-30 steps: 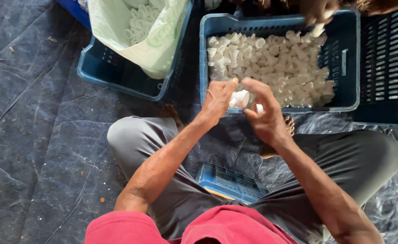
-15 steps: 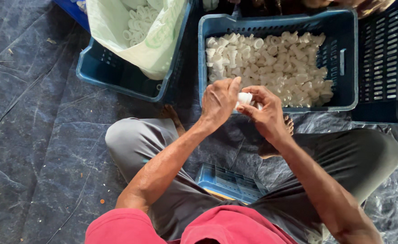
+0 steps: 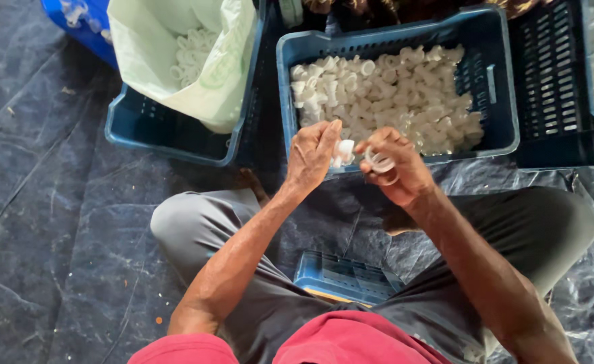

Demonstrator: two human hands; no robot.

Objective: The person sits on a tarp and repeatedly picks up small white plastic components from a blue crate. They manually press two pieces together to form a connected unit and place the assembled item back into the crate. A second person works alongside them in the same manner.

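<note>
Nearest us, a small blue slatted crate point(image 3: 342, 278) sits between our crossed legs, hard plastic, ribbed.

Above it, our hands have drawn apart. Half a second back they were pressed together on one white piece; now each holds its own part just in front of the crate rim. We read that as the piece pulled in two, a separating step done.

Left hand point(image 3: 314, 156): fingers closed, pinching a small white cap-like piece point(image 3: 344, 149) at the fingertips. Right hand point(image 3: 394, 172): fingers curled around a thin, pale plastic ring point(image 3: 380, 162), smooth and slightly translucent.

Beyond the hands, a blue plastic crate point(image 3: 290, 101) with perforated walls, heaped with small white fittings point(image 3: 384, 94): short, tubular, matte, tumbled loose.

To its left, a second blue crate point(image 3: 148, 131) holding a pale green plastic bag point(image 3: 202, 81), thin and crinkled, mouth open, with white rings inside.

Far right, a dark slatted crate point(image 3: 559, 87).

Underneath everything lies a dark plastic sheet point(image 3: 47, 222), creased, glossy, with a few specks of debris.
</note>
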